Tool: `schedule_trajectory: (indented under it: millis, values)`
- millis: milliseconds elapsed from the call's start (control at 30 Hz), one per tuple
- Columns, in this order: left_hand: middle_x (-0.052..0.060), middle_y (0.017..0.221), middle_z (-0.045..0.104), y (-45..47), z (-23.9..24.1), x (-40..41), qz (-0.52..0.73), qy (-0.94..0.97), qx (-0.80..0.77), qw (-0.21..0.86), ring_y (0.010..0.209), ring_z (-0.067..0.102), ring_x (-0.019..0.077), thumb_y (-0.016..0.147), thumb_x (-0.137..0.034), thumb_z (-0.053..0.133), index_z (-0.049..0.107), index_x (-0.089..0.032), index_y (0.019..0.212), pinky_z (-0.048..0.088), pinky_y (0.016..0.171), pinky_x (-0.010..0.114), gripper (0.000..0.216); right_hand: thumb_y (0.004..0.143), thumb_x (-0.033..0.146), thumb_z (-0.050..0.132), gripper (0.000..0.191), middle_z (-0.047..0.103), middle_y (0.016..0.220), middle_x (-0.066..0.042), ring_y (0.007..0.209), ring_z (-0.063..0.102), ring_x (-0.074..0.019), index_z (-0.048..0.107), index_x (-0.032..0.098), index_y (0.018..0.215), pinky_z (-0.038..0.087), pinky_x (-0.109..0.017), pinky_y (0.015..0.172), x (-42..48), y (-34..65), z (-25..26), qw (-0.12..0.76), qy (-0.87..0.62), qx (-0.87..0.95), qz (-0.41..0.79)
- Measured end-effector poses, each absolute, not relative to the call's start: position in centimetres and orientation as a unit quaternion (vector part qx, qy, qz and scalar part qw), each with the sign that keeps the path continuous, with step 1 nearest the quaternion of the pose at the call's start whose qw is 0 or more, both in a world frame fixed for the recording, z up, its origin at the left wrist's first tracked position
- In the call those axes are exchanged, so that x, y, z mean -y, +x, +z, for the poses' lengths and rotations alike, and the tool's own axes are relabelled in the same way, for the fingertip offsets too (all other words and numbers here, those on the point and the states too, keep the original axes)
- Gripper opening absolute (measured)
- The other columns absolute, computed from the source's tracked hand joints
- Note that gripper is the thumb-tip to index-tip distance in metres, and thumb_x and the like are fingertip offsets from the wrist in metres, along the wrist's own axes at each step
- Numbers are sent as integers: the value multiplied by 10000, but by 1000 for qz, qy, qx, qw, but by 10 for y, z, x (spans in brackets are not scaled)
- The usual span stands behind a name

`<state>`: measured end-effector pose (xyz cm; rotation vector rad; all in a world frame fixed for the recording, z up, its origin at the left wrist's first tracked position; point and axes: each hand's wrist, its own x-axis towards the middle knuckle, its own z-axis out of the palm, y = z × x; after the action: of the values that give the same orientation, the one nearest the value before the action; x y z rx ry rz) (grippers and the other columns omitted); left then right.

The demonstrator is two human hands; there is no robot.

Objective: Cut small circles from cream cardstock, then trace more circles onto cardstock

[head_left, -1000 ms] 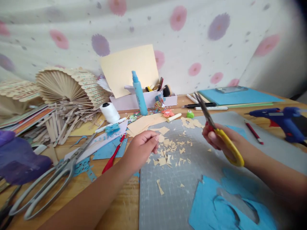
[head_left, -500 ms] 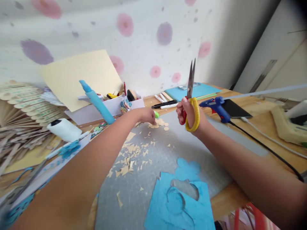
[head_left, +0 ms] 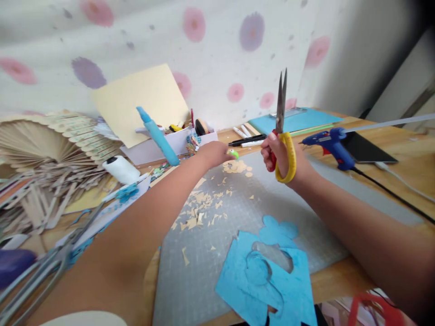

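Note:
My right hand (head_left: 277,151) is wrapped round the scissors (head_left: 281,108), whose yellow and red handles sit about it. Their blades point up, slightly parted. My left hand (head_left: 215,155) reaches to the far side of the grey cutting mat (head_left: 190,285), fingers drawn together against a small green object (head_left: 234,154). Whether the fingers grip it I cannot make out. Just in front of that hand lies a pile of small cream rounded cut-outs (head_left: 234,166). Cream paper scraps (head_left: 200,203) are scattered nearer. A blue sheet with cut holes (head_left: 234,267) lies at the front, beside a blue flower-shaped cut-out (head_left: 278,230).
A blue glue gun (head_left: 336,142) with a glue stick and cord lies at the right by a black tablet (head_left: 369,147). Pens (head_left: 248,140) lie at the back. Wooden sticks (head_left: 50,190), a white roll (head_left: 121,169) and large metal scissors (head_left: 61,258) crowd the left.
My left hand has lifted off the cream pile and moved back to the green object. The scissors stay upright in my right hand. The view has turned slightly left.

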<state>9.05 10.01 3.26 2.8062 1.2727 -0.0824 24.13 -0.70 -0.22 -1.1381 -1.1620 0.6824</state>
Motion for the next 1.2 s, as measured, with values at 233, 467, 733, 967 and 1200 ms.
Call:
schedule_trajectory:
  millis: [233, 467, 733, 967, 1200]
  values:
    - [27, 958, 639, -25, 31, -5, -50, 904, -381, 186, 928, 572, 207, 808, -394, 520, 634, -219, 889, 405, 821, 297, 224, 730, 553, 572, 352, 417, 567, 50, 495, 381, -127, 428, 242, 651, 294, -271, 468, 13, 237, -8, 537, -534, 600, 258]
    - [32, 890, 612, -84, 13, -11, -87, 854, -469, 208, 895, 556, 219, 724, -314, 598, 618, -199, 800, 409, 823, 334, 140, 752, 553, 520, 320, 442, 592, 38, 549, 426, -166, 442, 243, 726, 319, -286, 502, 16, 225, -18, 419, -545, 693, 219]
    - [35, 849, 614, -79, 4, 2, -14, 879, -434, 194, 854, 551, 194, 837, -291, 508, 606, -197, 786, 417, 800, 333, 145, 755, 521, 466, 299, 445, 587, 22, 520, 432, -176, 367, 245, 695, 297, -286, 477, 22, 212, -14, 239, -578, 758, 185]
    - [93, 1054, 608, -55, -15, -20, 59, 891, -434, 114, 1010, 547, 232, 897, -295, 406, 596, -191, 1052, 410, 892, 372, 267, 775, 525, 454, 302, 455, 579, 24, 522, 446, -171, 379, 243, 695, 289, -269, 472, 18, 213, -12, 240, -608, 742, 148]
    - [105, 993, 589, -22, -10, -43, -26, 895, -429, 116, 978, 542, 267, 803, -280, 519, 611, -177, 942, 403, 869, 394, 196, 784, 510, 476, 283, 513, 604, 1, 556, 495, -191, 446, 234, 730, 298, -271, 470, 8, 230, -15, 264, -656, 699, 107]
